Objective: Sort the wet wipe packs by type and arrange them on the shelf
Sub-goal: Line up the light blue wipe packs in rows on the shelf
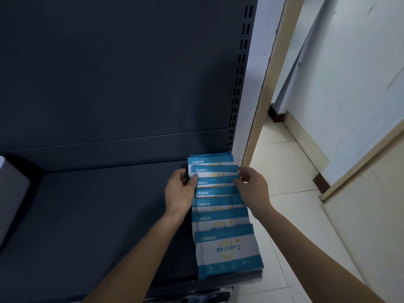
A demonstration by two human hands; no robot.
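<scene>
Several blue-and-white wet wipe packs [227,248] lie in one overlapping row along the right end of the dark shelf [91,215], running from its back panel to its front edge. All show the same blue band and yellow shield print. My left hand [179,193] pinches the left edge of a pack near the back [215,171]. My right hand [251,186] grips the right edge of the same part of the row. The packs under my fingers are partly hidden.
A pale grey object [11,193] stands at the shelf's left end. The perforated upright [238,84] and a white-and-beige post [260,95] border the shelf on the right. Beyond lies a tiled floor [290,215] and pale wall panels.
</scene>
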